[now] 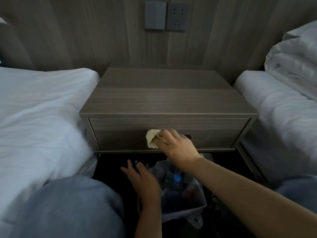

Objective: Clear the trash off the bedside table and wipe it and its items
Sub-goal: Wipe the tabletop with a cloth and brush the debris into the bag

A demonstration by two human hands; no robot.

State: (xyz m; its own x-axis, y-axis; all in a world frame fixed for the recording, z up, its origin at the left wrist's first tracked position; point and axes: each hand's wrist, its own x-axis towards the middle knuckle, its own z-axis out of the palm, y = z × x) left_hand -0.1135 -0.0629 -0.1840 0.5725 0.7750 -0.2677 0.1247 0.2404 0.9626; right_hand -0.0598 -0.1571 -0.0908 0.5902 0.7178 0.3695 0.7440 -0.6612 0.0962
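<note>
Right hand [176,145] pinches the yellow cloth [152,138], pressing it on the drawer front [205,133] of the bedside table [163,98] — left hand [142,179], fingers spread, hovers by the trash bag [185,194] below.

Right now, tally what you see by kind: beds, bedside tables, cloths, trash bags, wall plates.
Beds: 2
Bedside table: 1
Cloth, in the right hand: 1
Trash bag: 1
Wall plates: 2
Total: 7
</note>
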